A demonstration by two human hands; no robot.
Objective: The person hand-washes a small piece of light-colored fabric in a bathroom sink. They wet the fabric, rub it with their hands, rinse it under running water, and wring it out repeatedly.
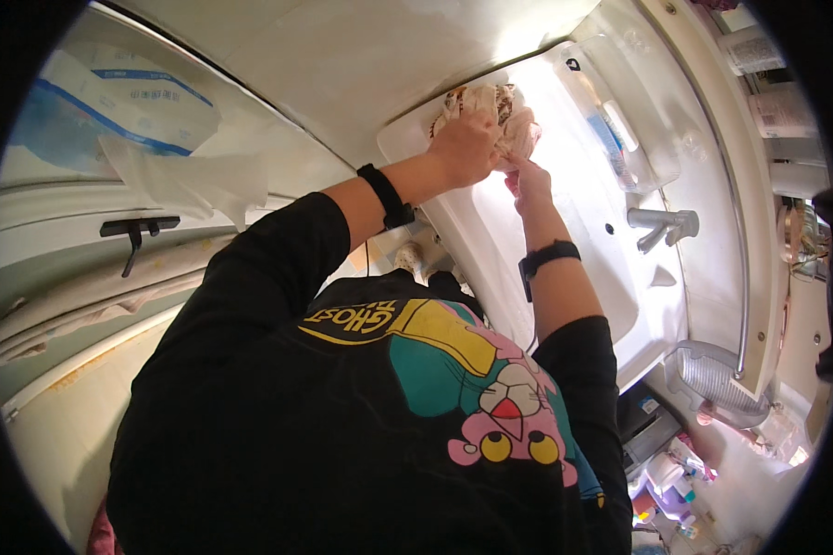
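Observation:
A bunched cloth, pale pink with a cream part bearing a dark pattern, lies at the left end of the white washbasin. My left hand is closed on the cream part, back of the hand up. Just to its right, my right hand pinches the lower edge of the pink part between thumb and fingers. Both hands are close together over the basin's rim, and the folds underneath them are hidden. Black bands circle both wrists.
A silver faucet juts over the basin's far side. Beside it stands a clear plastic tray holding a few items. A grey ribbed basket hangs at the right, above several bottles. A window handle is at the left.

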